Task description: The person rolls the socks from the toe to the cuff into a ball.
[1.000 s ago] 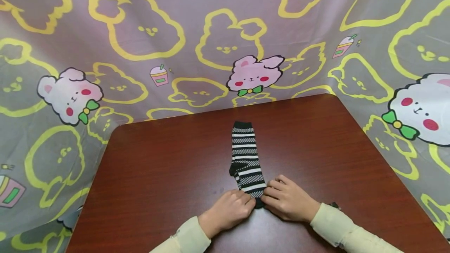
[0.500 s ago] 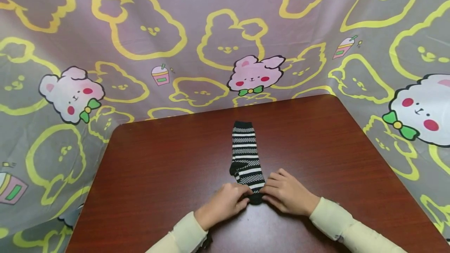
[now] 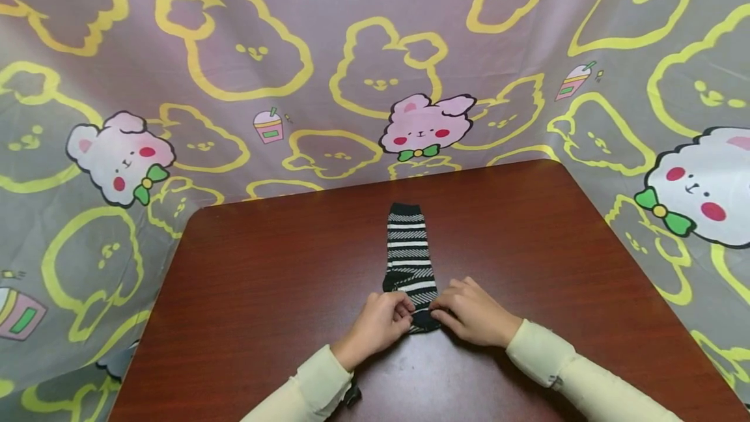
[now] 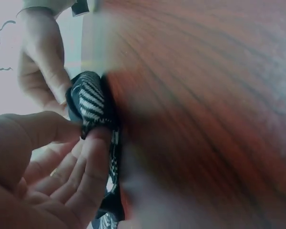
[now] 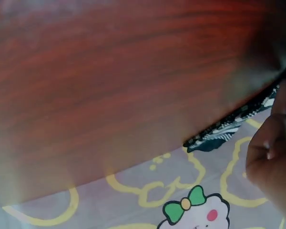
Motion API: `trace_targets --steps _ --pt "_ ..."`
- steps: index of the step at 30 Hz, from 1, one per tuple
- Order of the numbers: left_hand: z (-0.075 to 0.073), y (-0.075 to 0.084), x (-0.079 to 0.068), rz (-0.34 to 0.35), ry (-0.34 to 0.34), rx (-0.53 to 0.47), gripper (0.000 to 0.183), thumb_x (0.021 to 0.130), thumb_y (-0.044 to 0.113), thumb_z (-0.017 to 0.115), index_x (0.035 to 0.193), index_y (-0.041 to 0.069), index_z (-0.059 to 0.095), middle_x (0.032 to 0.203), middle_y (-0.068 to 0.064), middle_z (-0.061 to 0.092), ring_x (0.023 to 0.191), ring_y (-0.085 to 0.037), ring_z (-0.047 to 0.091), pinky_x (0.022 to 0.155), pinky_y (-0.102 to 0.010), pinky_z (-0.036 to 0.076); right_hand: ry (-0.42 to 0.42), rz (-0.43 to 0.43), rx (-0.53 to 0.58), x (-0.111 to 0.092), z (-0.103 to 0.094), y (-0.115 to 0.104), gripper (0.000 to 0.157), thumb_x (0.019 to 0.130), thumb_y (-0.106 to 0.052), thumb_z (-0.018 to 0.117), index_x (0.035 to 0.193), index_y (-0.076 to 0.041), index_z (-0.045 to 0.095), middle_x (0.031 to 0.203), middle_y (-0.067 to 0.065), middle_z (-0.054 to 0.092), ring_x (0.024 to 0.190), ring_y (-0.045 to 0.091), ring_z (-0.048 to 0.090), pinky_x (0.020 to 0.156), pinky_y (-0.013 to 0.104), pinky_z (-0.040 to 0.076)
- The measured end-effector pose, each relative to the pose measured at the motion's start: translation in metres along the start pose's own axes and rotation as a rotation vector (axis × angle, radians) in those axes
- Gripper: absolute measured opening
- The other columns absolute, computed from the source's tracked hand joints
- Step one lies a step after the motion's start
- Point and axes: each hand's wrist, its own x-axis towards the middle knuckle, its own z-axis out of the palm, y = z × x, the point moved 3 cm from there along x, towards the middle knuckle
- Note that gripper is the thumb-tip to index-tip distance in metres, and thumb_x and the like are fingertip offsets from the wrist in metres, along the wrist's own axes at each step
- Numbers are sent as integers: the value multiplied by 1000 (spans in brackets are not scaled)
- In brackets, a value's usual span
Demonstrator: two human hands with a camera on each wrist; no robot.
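Note:
A black-and-white striped sock (image 3: 408, 246) lies flat on the table, its dark cuff pointing away from me. Its toe end is folded back over the foot, and the near edge shows diagonal stripes. On the left side of this fold my left hand (image 3: 377, 321) pinches the fabric between thumb and fingers, as the left wrist view confirms on the rolled sock end (image 4: 91, 100). My right hand (image 3: 476, 312) pinches the opposite side of the fold. In the right wrist view, the sock (image 5: 217, 136) stretches away from the partly cropped right hand (image 5: 274, 157).
The reddish-brown wooden table (image 3: 281, 266) surrounds the sock. A patterned curtain (image 3: 328, 103) with cartoon animals hangs along the table's back and sides. Something small and dark (image 3: 351, 393) shows beneath the left cuff.
Both hands have moved a little forward, away from me, turning the toe end up and over the foot. The sock's near end now lies farther off; the cuff stays put.

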Motion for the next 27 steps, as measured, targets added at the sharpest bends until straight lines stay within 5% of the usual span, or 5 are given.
trace_targets --steps 4,11,17,21,27 --pt "3 -1 1 -14 48 56 15 73 -4 71 82 8 69 66 10 64 59 7 55 55 -10 45 54 -26 -45 0 -3 -3 14 92 -28 71 102 -18 75 94 -12 66 86 11 53 74 33 36" --pt "3 -2 3 -1 84 135 17 71 -3 72 80 11 68 64 11 63 58 6 53 55 -13 45 122 -312 -139 -7 -2 -14 18 84 -23 76 101 -18 74 101 -6 62 91 15 55 74 34 39" --pt "3 12 -2 238 143 396 22 71 1 80 84 15 70 81 5 61 74 -9 60 65 -26 51 69 -225 -144 -12 4 -9 27 84 -25 77 109 -17 73 106 -5 64 96 16 56 77 35 40" --pt "7 22 -3 406 102 499 26 70 -3 78 88 15 73 89 3 62 86 -14 61 73 -25 53 79 -196 -108 -12 5 -5 32 81 -26 80 110 -15 72 106 -4 63 94 16 54 74 35 39" --pt "13 25 -2 406 6 580 24 73 1 79 93 15 77 89 3 64 86 -13 61 74 -23 53 63 -178 -146 -10 4 0 33 82 -29 79 111 -14 74 106 0 59 93 19 50 74 36 39"
